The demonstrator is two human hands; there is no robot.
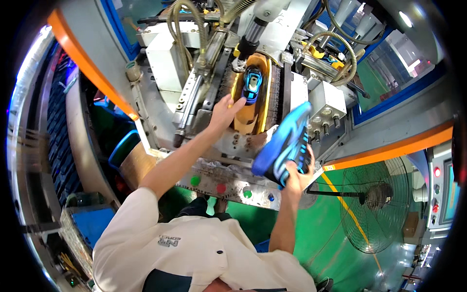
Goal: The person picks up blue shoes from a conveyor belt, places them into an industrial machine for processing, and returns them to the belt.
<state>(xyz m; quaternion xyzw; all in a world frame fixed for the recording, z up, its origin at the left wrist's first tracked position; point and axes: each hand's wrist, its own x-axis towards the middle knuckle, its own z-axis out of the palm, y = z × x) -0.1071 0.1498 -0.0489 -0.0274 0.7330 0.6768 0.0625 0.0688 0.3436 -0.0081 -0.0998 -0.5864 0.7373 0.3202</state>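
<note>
A blue and black sports shoe [287,143] is gripped in my right hand [299,176], tilted with one end raised, in front of the machine's right side. My left hand [225,113] reaches into the machine with its fingers apart. Those fingertips are close beside a second blue and black shoe [252,82]; whether they touch it I cannot tell. This second shoe lies in a long yellow-edged cradle [247,121], under a dark press rod [252,36].
Metal cylinders [190,100] and ribbed hoses flank the cradle, with white blocks [328,104] at the right. Coloured push buttons [221,188] line the machine's front edge. Orange-edged frames stand at both sides. A caged floor fan [374,204] is at the right, near a control panel [445,187].
</note>
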